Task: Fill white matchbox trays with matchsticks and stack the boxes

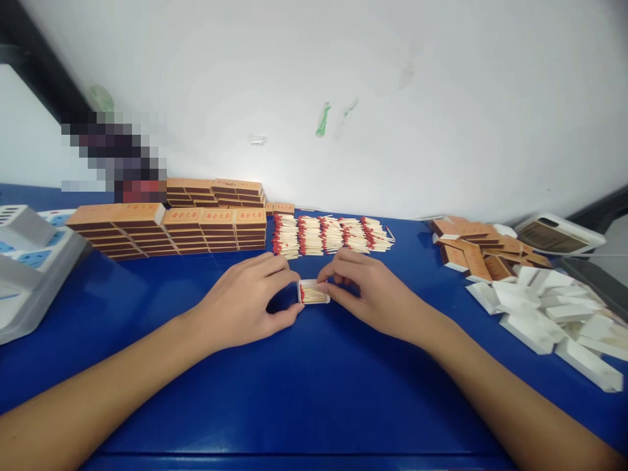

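Observation:
A small white matchbox tray [314,302] filled with red-tipped matches [309,292] lies on the blue table between my hands. My left hand [245,297] grips the tray's left end, thumb at the near corner and fingers at the far one. At the right end, my right hand [366,288] has its thumb over the matches and its index finger by the tray's far wall, the other fingers curled. Just beyond the hands, loose matches [310,235] lie in several neat bunches, their red heads mostly to the left.
Stacked closed matchboxes [216,229] stand at the back left, beside a grey-white plastic organizer [34,281]. On the right lie a pile of matchbox sleeves [473,258], many white trays [532,330] and a white-framed device [559,232]. A white wall [373,157] rises behind.

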